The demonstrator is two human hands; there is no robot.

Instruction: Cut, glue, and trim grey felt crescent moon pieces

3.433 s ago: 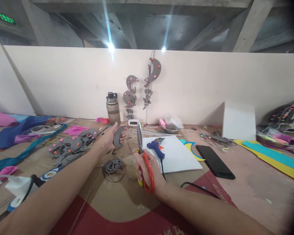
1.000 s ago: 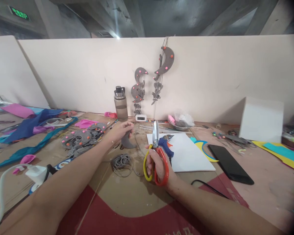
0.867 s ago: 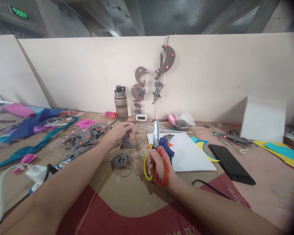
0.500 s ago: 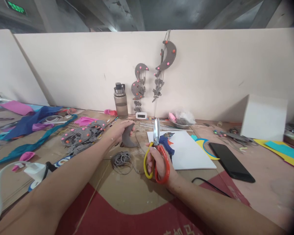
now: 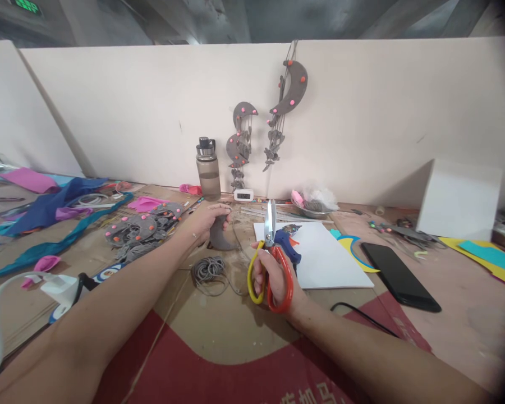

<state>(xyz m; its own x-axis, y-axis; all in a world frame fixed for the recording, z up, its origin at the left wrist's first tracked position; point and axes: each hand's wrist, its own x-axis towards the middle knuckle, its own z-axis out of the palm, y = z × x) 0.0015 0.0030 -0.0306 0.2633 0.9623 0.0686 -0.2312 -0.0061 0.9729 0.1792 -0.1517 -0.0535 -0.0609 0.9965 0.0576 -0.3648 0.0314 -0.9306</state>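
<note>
My left hand [image 5: 208,220] is closed around the upper part of a grey felt crescent moon [image 5: 221,235], whose lower tip points right. A thin grey cord runs from near the crescent toward a loose coil of grey cord [image 5: 209,269] on the cardboard. In my right hand [image 5: 273,274] are scissors [image 5: 270,227] with one yellow and one red handle. Their blades point up and look almost closed, apart from the crescent. Just behind the scissors, a blue glue gun [image 5: 288,244] lies on a white board [image 5: 332,264].
Finished grey moon hangings [image 5: 295,90] hang against the white partition. A water bottle [image 5: 209,174] and small clock [image 5: 243,195] stand at the back. Grey felt pieces with pompoms [image 5: 138,227] are piled left. A black phone [image 5: 398,275] lies right, near a dark cable [image 5: 362,315].
The view has tilted slightly, so the background sits a little higher. Both hands keep their hold on the crescent and the scissors, with hardly any movement.
</note>
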